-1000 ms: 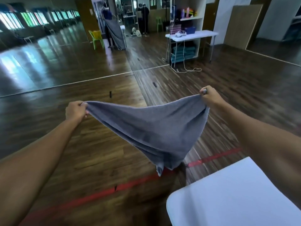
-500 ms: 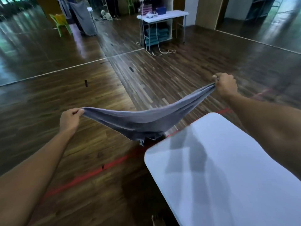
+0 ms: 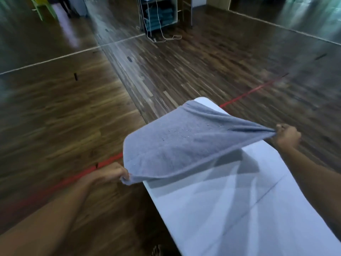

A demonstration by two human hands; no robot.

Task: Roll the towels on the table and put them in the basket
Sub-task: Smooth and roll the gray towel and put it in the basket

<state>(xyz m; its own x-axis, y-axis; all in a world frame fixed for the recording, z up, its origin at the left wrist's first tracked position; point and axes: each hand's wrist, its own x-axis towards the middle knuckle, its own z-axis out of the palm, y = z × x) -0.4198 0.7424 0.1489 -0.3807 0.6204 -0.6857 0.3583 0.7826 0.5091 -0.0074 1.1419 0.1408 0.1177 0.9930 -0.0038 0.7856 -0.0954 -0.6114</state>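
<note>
The gray towel (image 3: 177, 145) is stretched out over the far end of the white table (image 3: 239, 209), its far edge lying on the tabletop and its near edge lifted. The left hand (image 3: 112, 172) pinches one near corner just off the table's left edge. The right hand (image 3: 287, 134) grips the other corner off the table's right edge. A red line (image 3: 77, 179) crosses the wooden floor (image 3: 73, 117) under the table.

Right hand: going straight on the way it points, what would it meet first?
Probably the gray towel it grips: the right hand points into the cloth stretched above the far end of the white table. Depth is unclear.
</note>
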